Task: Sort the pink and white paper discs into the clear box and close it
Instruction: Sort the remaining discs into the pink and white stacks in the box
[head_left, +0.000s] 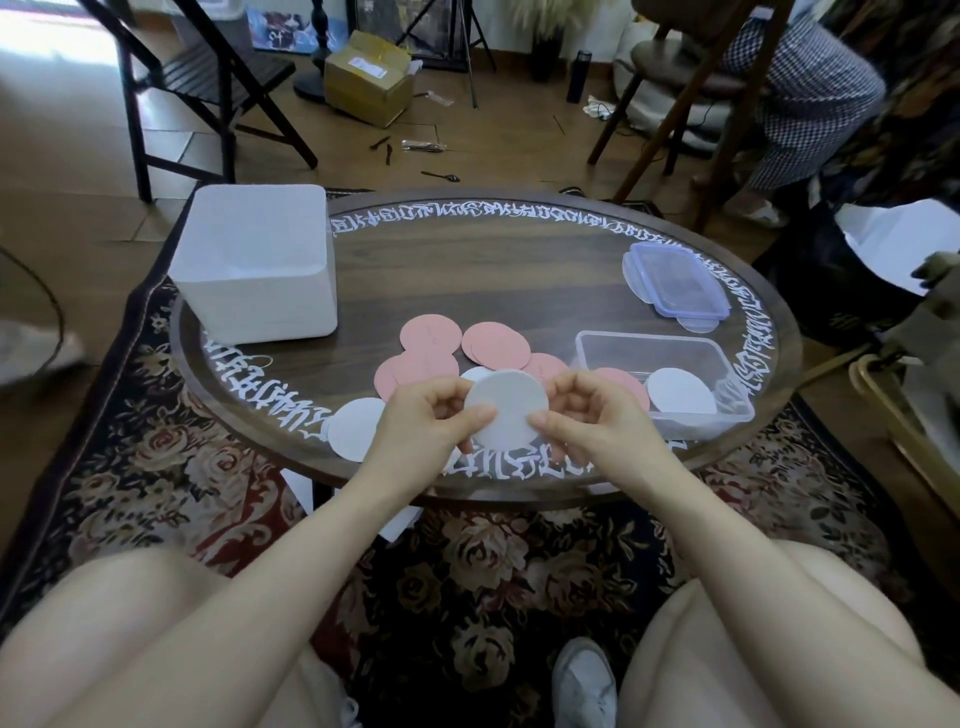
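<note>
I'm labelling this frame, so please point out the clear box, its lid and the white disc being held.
clear box (587, 347): head view, far-left rim corner.
lid (675, 278): head view, centre of top panel.
white disc (509, 415): head view, middle of its face.

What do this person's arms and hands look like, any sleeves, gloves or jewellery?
Both arms are bare to the frame's edge, with no sleeves in view. The left hand and right hand wear no gloves, and no rings, watch or bracelets show. Nails look short and unpainted.
</note>
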